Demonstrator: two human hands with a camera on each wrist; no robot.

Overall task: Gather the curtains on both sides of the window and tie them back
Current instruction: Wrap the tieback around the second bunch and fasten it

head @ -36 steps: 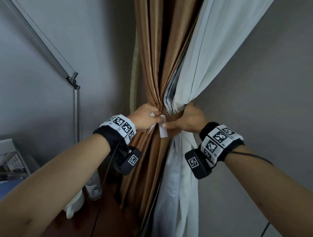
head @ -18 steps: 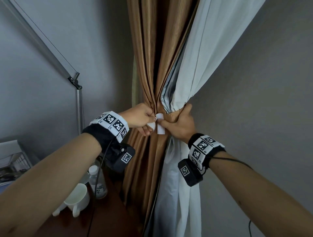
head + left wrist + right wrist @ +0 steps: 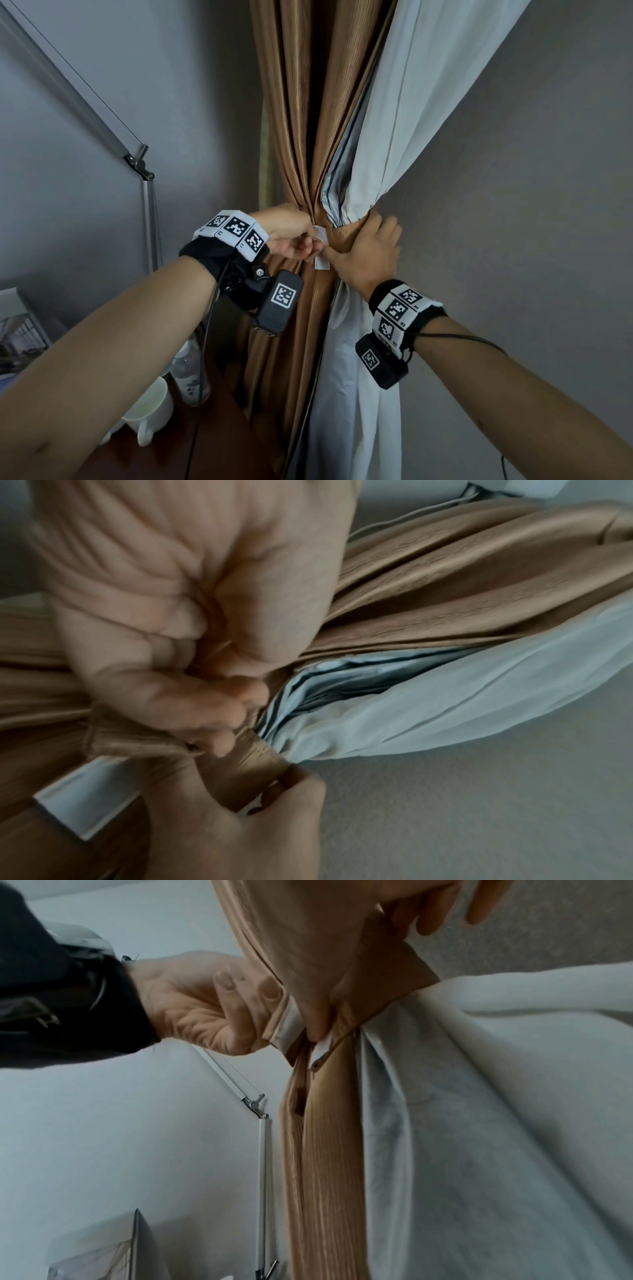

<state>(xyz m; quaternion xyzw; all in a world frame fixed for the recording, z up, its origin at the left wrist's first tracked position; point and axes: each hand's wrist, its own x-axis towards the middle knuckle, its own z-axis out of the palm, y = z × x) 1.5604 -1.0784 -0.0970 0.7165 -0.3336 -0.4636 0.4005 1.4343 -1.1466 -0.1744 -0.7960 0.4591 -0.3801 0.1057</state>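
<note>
Curtains (image 3: 308, 120), tieback (image 3: 346, 235) still in both hands (image 3: 291, 236) (image 3: 368, 255)

Head camera looks forward at the gathered curtains (image 3: 308, 137) from a little way back; both wrist cameras, very near, face the tieback band (image 3: 349, 234) shared by all three views.

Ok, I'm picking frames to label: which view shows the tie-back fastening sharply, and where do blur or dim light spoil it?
Head view: dim but sharp, the tie-back band clear between the left hand and the right hand. Left wrist view: the left hand looms close and blurred, the band smeared. Right wrist view: brown curtain soft, the lamp joint behind crisper.
</note>
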